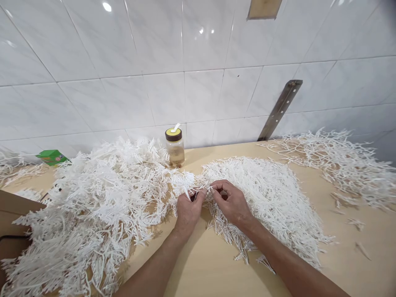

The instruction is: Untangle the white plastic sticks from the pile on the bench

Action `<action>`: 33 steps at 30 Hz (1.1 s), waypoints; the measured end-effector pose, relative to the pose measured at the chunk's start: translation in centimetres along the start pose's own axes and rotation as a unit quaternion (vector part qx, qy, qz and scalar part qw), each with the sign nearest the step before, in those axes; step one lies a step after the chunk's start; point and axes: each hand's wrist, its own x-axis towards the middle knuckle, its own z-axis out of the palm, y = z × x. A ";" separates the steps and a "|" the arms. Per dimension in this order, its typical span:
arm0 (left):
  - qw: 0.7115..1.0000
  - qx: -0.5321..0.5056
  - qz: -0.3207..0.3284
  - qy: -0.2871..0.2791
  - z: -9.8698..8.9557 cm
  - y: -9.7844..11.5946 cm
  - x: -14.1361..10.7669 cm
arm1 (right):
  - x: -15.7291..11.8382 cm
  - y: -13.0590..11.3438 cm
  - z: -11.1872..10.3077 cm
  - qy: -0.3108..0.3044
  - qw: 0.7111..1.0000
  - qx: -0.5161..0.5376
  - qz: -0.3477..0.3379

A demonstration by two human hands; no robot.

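White plastic-looking sprigs (185, 180) are pinched narrowly by the left hand (188, 212) and, apparently, the right hand (232, 203), between a left heap (105, 198) and right heap (266, 189), presumably keeping both within reach.

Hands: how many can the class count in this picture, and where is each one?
2: the left hand beside the large left pile, the right hand over the middle pile. No others show.
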 end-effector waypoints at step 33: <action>0.999 -0.006 0.008 0.046 0.0 0.0 -0.5 | 0.3 1.2 -0.3 0.105 0.989 -0.099 0.036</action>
